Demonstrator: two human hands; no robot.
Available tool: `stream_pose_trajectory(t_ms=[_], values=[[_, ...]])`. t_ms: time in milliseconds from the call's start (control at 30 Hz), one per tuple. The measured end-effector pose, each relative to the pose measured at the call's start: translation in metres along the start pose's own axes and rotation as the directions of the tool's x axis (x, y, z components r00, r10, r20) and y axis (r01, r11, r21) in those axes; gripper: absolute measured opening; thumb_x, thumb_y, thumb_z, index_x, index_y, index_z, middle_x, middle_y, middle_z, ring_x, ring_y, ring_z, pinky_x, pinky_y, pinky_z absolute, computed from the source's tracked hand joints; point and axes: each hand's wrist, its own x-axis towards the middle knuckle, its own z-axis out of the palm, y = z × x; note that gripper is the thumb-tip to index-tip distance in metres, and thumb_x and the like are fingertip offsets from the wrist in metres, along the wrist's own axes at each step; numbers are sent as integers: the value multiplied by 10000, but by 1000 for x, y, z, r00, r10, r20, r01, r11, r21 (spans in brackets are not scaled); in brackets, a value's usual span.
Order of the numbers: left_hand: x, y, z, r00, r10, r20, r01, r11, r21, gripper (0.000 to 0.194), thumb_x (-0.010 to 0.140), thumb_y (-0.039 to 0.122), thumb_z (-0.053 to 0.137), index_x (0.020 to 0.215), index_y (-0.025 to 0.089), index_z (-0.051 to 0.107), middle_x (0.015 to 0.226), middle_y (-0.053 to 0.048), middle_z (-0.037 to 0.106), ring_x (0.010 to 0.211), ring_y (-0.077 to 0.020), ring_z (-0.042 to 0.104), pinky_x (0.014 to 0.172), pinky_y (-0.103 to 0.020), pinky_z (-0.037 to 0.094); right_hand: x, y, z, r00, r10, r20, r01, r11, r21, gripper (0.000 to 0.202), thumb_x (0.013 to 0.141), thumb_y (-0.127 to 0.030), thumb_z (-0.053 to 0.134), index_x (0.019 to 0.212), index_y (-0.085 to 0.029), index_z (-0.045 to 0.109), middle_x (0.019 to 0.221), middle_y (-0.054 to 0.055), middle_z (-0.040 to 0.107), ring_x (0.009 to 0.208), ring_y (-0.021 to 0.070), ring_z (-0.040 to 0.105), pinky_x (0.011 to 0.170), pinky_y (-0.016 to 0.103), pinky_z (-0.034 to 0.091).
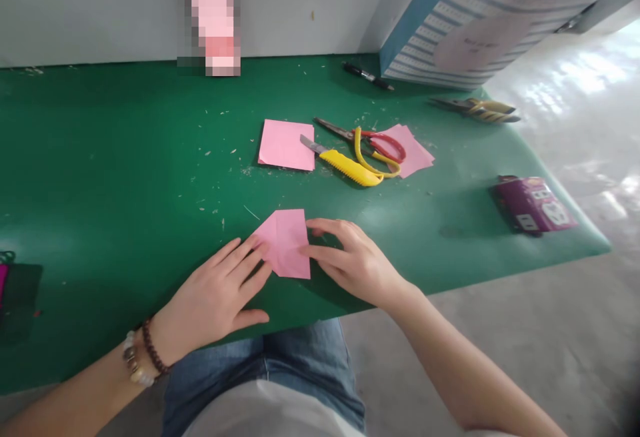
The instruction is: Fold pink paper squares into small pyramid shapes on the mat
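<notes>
A pink sheet of paper [291,243] with folded left corners lies on the green table near its front edge. My left hand [217,293] rests with spread fingers, the fingertips on the paper's left part. At the paper's right edge is my right hand [357,260], its fingers apart; one fingertip touches the paper and another is beside the edge. Behind the sheet sits a stack of pink square papers [286,145], with the blade of a yellow-handled cutter [350,167] over its right side.
Scissors with red and yellow handles [359,140] lie across more pink papers [413,150]. Farther off are a black pen [367,75], pliers [480,110] and a striped bag [450,37]. A purple box [533,203] stands near the right edge of the green table [125,157].
</notes>
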Motion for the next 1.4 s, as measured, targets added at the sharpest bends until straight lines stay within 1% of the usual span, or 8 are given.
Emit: stream_pose_trajectory(t_ms=[167,333,467,600,767,933,1100,1400], values=[[-2,1,-1,999,7,53,-5,999,-41,607,866,546,601,1376,236,488,1519,-196,367,1430,-378,293,1101,-603,334,3,-5,-2,994,-110,20,110,993,-29,221,938,-151,524,933,-245,724,1199,110,612,849,174,580,714,331,502],[-3,3,-5,998,-15,66,22,994,-108,578,868,509,620,1385,288,484,1535,-152,354,1438,-363,282,1111,-603,317,12,-2,-5,988,-91,122,89,996,21,175,949,-260,560,931,-239,732,1119,85,664,897,188,549,780,347,497],[-3,3,-5,997,-33,65,40,994,-105,609,876,541,590,1379,214,489,1480,-159,435,1428,-350,303,1134,-576,300,24,0,-7,983,-53,174,38,995,89,198,958,-289,550,927,-219,732,1082,79,673,926,192,547,817,354,491],[-1,5,-3,999,-21,43,23,998,-57,610,873,555,584,1342,170,521,1432,-168,492,1386,-373,368,1126,-577,310,39,-5,-6,974,12,228,-38,993,110,160,931,-281,593,872,-207,722,952,79,659,884,197,542,789,353,478],[1,6,2,999,44,5,-43,991,-129,620,919,480,543,1365,56,467,1384,-165,549,1330,-290,462,1085,-409,425,52,-9,-1,957,83,278,-108,991,73,61,863,-210,675,817,-169,677,838,59,633,811,186,515,755,324,456],[4,3,4,997,67,27,-62,986,-158,613,948,445,495,1414,57,403,1410,-164,528,1330,-278,468,1050,-402,460,56,-8,2,953,87,289,-119,988,94,39,854,-175,675,820,-176,656,833,43,644,784,172,511,743,308,442],[5,3,5,997,31,77,-16,982,-188,672,941,457,503,1481,105,308,1461,-126,480,1326,-272,464,1036,-404,470,57,-5,2,952,89,294,-136,980,144,47,857,-172,676,815,-176,654,844,37,658,787,168,526,739,299,436],[4,2,6,998,58,35,-51,982,-184,564,933,439,527,1383,106,460,1403,-127,539,1303,-283,482,1018,-424,491,58,-6,3,944,120,307,-169,976,137,49,855,-141,640,815,-170,646,842,40,657,793,168,522,745,300,424]])
